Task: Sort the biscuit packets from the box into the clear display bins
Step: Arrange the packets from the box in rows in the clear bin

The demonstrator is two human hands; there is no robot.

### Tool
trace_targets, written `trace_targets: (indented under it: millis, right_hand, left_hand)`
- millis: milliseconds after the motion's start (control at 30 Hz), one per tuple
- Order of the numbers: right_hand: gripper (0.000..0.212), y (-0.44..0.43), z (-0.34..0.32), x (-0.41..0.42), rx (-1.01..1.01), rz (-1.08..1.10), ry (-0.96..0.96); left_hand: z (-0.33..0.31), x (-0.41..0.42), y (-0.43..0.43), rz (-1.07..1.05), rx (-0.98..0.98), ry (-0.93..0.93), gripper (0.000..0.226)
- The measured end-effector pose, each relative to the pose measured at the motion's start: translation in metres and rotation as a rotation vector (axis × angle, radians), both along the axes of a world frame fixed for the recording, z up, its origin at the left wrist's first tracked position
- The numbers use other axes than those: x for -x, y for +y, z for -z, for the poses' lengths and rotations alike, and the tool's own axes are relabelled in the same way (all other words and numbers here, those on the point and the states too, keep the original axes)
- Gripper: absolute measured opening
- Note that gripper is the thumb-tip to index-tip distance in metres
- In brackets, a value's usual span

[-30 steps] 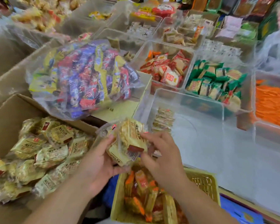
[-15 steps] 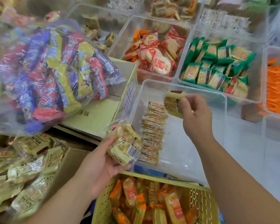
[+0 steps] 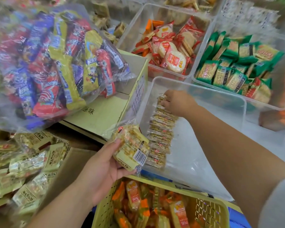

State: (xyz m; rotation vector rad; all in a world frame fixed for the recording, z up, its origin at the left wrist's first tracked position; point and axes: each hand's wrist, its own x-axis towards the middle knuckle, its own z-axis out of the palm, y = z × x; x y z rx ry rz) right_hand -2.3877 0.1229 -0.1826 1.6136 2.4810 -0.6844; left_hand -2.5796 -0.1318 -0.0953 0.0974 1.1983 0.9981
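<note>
Head view: the right hand (image 3: 178, 102) has dropped from above the clear bin (image 3: 220, 94) to the far end of the packet row (image 3: 161, 134), pinching the end packet (image 3: 161, 98) into line; the left hand (image 3: 104, 168) grips the waiting stack (image 3: 132, 147) just beside the bin, so more remain to place.

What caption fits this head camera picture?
Right hand touches the packet row in the clear bin; left hand holds a stack of packets.

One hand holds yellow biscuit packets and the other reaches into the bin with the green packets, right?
Not quite. The head view shows the right hand reaching into the nearer clear bin, at the far end of its row of yellow packets, not the bin of green packets. The left hand does hold yellow biscuit packets.
</note>
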Motion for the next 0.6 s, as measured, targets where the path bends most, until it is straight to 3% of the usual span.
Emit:
trace_targets:
  millis: [133, 333, 600]
  right_hand:
    - [0.049, 0.008, -0.003, -0.004, 0.18, -0.029, -0.011]
    - [0.045, 0.018, -0.01, 0.0, 0.273, -0.122, -0.098]
    - [0.043, -0.006, -0.002, 0.013, 0.107, -0.02, -0.163]
  left_hand:
    - [0.0, 0.0, -0.001, -0.007, -0.005, 0.002, 0.052]
    - [-0.001, 0.0, -0.001, -0.016, -0.015, -0.003, 0.053]
    - [-0.005, 0.0, -0.003, -0.006, -0.049, -0.015, 0.046]
